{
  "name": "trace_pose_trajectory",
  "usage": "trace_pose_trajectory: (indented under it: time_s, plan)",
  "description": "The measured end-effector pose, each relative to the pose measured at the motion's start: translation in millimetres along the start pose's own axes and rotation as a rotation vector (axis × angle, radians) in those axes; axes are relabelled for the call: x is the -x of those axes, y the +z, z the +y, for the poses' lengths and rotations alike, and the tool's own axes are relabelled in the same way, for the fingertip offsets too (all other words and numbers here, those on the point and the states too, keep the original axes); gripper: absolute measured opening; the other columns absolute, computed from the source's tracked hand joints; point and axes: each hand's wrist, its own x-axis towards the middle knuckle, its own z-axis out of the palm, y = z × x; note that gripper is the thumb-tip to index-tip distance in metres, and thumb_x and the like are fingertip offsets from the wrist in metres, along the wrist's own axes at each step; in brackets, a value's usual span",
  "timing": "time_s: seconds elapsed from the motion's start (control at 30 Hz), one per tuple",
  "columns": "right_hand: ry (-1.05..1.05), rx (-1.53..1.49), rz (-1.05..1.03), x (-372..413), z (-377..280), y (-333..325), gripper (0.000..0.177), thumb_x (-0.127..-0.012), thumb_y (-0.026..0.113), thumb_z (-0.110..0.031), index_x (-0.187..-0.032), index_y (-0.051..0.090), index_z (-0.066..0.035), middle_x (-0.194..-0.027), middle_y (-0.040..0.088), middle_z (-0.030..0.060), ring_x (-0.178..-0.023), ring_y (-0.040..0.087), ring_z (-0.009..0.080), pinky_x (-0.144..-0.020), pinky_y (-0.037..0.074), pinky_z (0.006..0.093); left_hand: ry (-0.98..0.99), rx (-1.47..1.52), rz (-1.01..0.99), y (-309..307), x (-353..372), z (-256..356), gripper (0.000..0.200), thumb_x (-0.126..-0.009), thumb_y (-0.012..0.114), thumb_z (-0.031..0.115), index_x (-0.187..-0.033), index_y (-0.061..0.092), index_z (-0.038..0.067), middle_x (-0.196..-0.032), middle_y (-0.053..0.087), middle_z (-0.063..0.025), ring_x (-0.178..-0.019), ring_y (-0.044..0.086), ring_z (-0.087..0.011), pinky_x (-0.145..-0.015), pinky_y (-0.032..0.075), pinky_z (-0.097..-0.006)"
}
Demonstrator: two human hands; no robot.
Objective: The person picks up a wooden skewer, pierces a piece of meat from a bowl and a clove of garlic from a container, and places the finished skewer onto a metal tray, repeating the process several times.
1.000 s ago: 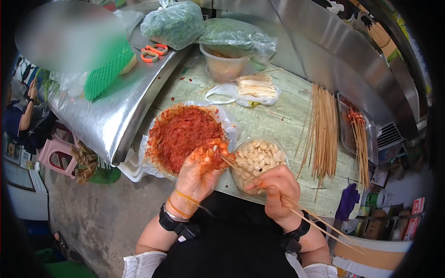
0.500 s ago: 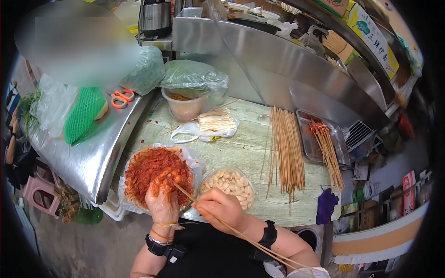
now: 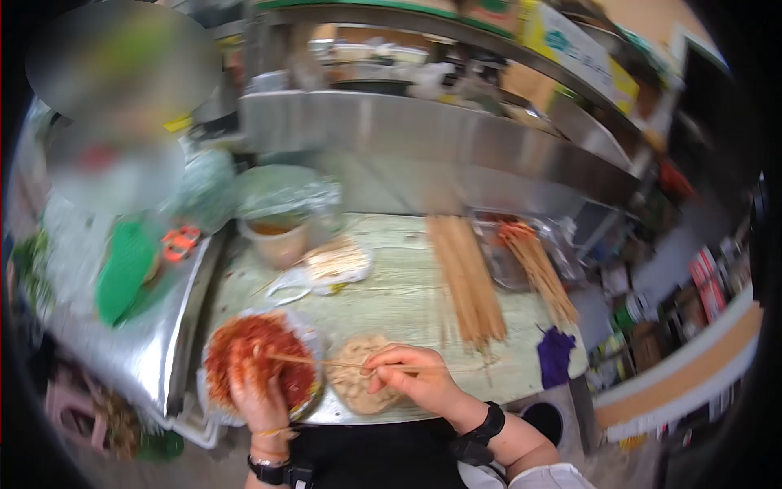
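Note:
My left hand (image 3: pixel 259 406), in a clear glove smeared with red, reaches into a plastic-lined bowl of chunky red paste (image 3: pixel 297 371). Its fingers are blurred and partly buried in the paste. Closed around thin wooden skewers (image 3: pixel 314 360), my right hand (image 3: pixel 417 379) is above a container of pale pieces (image 3: pixel 346 383) resembling peeled garlic cloves. The skewers point left, their tip over the paste near my left fingers. Whether anything is on the tip is too blurred to tell.
Long skewers (image 3: pixel 464 277) lie in a row on the right of the table. Beside them, skewers with red-coated ends (image 3: pixel 538 269) rest on a metal tray (image 3: pixel 501 277). A purple cloth (image 3: pixel 555 357), a plastic-covered tub (image 3: pixel 277 242) and orange-handled scissors (image 3: pixel 180 242) are around.
The view has tilted up and shifted, with blur. My left hand has gone from gripping paste at the skewer tip to reaching into the bowl. The skewers have turned nearly level.

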Motion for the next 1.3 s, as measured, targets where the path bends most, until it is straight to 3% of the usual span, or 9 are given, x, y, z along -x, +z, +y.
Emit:
trace_pose_trajectory:
  time_s: [0.1,0.3,0.63,0.67,0.73,0.83,1.03,1.1,1.3]
  plan:
    - [0.147,-0.199,0.161,29.6,3.9,-44.9,0.02,-0.093,0.055,-0.016,-0.1,0.062,0.002,-0.1,0.063,0.0141,-0.085,0.064,0.0186,-0.073,0.051,0.0282,-0.15,0.357,-0.014,12.5,-1.7,7.3,0.053,-0.093,0.05,0.017,-0.141,0.029,0.01,-0.132,0.049,-0.0136,-0.116,0.051,-0.0259,-0.093,0.045,-0.0383]
    - [-0.215,-0.232,0.941,35.3,15.8,-170.0,0.023,-0.093,0.051,-0.014,-0.107,0.057,0.003,-0.102,0.064,0.0131,-0.087,0.064,0.0194,-0.075,0.051,0.0283,-0.144,0.234,-0.038,9.2,4.1,2.6,0.046,-0.095,0.048,0.018,-0.138,0.034,0.006,-0.131,0.049,-0.0137,-0.116,0.051,-0.0263,-0.095,0.044,-0.0377]
    - [-0.147,-0.551,1.392,-26.1,87.3,-371.2,0.034,-0.092,0.053,-0.02,-0.121,0.048,-0.003,-0.117,0.056,0.0132,-0.108,0.056,0.0213,-0.087,0.048,0.0314,-0.17,0.081,0.007,5.7,4.9,-5.0,0.04,-0.095,0.05,0.023,-0.13,0.043,0.005,-0.125,0.054,-0.0116,-0.11,0.055,-0.0246,-0.087,0.049,-0.037]
    - [-0.055,0.005,1.107,-12.4,135.6,-410.0,0.033,-0.091,0.053,-0.02,-0.121,0.049,-0.006,-0.117,0.057,0.0108,-0.105,0.057,0.0184,-0.087,0.048,0.0291,-0.189,0.099,0.002,5.8,4.6,-7.6,0.04,-0.095,0.051,0.024,-0.129,0.044,0.005,-0.124,0.054,-0.0111,-0.108,0.056,-0.0248,-0.085,0.05,-0.0366]
    - [-0.097,-0.701,1.206,-14.0,128.6,-399.2,0.024,-0.092,0.055,-0.026,-0.108,0.056,-0.007,-0.103,0.062,0.006,-0.101,0.058,0.0187,-0.087,0.049,0.0306,-0.192,0.11,0.037,11.3,6.6,0.7,0.034,-0.094,0.05,0.017,-0.124,0.046,0.004,-0.119,0.057,-0.0129,-0.102,0.059,-0.0245,-0.084,0.051,-0.0372]
    - [0.044,-0.581,0.916,-24.7,101.1,-348.0,0.013,-0.093,0.054,-0.016,-0.095,0.059,-0.004,-0.091,0.067,0.0086,-0.074,0.063,0.0091,-0.061,0.051,0.0194,-0.177,0.038,0.025,12.4,5.3,2.3,0.027,-0.094,0.049,0.012,-0.115,0.054,-0.003,-0.11,0.061,-0.0104,-0.098,0.059,-0.0191,-0.084,0.05,-0.0308]
    - [0.391,0.518,0.469,-52.5,80.3,-243.9,0.022,-0.079,0.066,-0.013,-0.09,0.063,0.006,-0.079,0.067,0.014,-0.062,0.064,0.017,-0.049,0.05,0.029,-0.158,-0.004,-0.064,10.5,4.4,6.7,0.025,-0.092,0.047,0.004,-0.113,0.056,-0.007,-0.106,0.063,-0.0108,-0.097,0.059,-0.0163,-0.087,0.047,-0.0279]
    - [0.342,1.563,0.265,-56.6,87.0,-230.8,0.03,-0.069,0.073,-0.018,-0.077,0.064,0.01,-0.077,0.066,0.0206,-0.06,0.064,0.0296,-0.059,0.052,0.0365,-0.161,0.0,-0.071,9.3,5.1,5.8,0.023,-0.091,0.05,0.003,-0.111,0.058,-0.006,-0.105,0.063,-0.0088,-0.095,0.059,-0.0141,-0.086,0.046,-0.0265]
    - [0.525,1.341,0.32,-67.2,102.9,-252.5,0.022,-0.066,0.074,-0.017,-0.063,0.066,0.003,-0.055,0.061,0.0156,-0.048,0.061,0.0275,-0.053,0.05,0.0362,-0.115,-0.128,-0.117,5.3,4.9,12.3,0.023,-0.09,0.054,0.004,-0.11,0.058,-0.006,-0.104,0.063,-0.0077,-0.097,0.057,-0.0128,-0.085,0.046,-0.026]
